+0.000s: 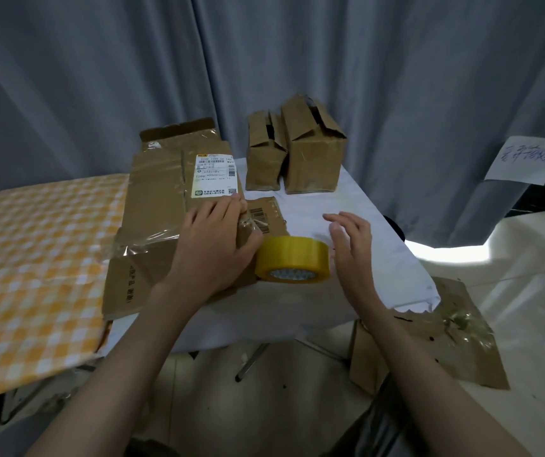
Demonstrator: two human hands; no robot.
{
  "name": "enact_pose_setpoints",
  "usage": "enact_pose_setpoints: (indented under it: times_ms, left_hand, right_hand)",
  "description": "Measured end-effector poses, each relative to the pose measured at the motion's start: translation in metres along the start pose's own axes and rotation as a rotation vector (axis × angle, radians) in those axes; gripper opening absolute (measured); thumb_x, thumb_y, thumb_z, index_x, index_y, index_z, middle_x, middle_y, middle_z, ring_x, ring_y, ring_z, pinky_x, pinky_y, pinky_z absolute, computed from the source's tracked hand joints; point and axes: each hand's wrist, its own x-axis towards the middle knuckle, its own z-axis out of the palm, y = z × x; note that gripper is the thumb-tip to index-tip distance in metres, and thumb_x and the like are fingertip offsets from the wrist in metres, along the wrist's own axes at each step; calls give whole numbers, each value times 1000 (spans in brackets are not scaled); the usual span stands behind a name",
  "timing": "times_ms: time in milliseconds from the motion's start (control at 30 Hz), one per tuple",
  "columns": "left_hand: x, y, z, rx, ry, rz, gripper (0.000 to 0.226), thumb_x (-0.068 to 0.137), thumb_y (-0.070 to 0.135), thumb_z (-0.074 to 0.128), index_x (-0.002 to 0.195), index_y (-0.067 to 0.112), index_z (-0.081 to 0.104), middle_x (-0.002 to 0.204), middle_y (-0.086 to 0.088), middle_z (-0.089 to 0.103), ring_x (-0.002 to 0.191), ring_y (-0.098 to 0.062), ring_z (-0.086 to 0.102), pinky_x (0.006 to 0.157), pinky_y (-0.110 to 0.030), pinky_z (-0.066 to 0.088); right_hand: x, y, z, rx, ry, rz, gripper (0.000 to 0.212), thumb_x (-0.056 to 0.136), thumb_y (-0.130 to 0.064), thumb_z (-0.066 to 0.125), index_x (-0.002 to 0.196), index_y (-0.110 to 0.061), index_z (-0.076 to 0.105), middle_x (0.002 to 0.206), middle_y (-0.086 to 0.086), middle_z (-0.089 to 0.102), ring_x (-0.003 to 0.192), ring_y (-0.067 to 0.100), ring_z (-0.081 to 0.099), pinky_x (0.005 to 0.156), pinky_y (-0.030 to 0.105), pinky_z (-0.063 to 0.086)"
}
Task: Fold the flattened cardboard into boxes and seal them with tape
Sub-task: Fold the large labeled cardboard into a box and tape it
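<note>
Head view: left hand presses flat, fingers straight, on the cardboard at 10 o'clock, seemingly to pin it. Right hand hovers relaxed, empty, just beside the tape, probably about to lift it.

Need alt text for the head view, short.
A person's left hand presses on flattened brown cardboard on a white-covered table, while the open right hand hovers by a yellow tape roll. Two folded brown cardboard boxes stand behind.
</note>
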Motion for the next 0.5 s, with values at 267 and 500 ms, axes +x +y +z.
enact_pose_setpoints:
  times_ms: [267,500]
  left_hand:
    - [20,20,0,230,14,-60,44,93,49,50,119,13,51,123,-8,54,110,-28,49,86,-44,42]
    - [30,34,2,282,-19,-125,58,85,42,66,130,12,43,134,-11,44,119,-31,44,92,-42,40]
  right_hand:
    - [-12,-32,-1,-44,-531,-74,15,93,-41,65,86,-27,68,74,-21,61,73,1,59,68,14,42]
    - [0,-34,-39,91,-676,127,44,94,-47,52,78,-7,59,75,3,54,73,8,49,71,25,40]
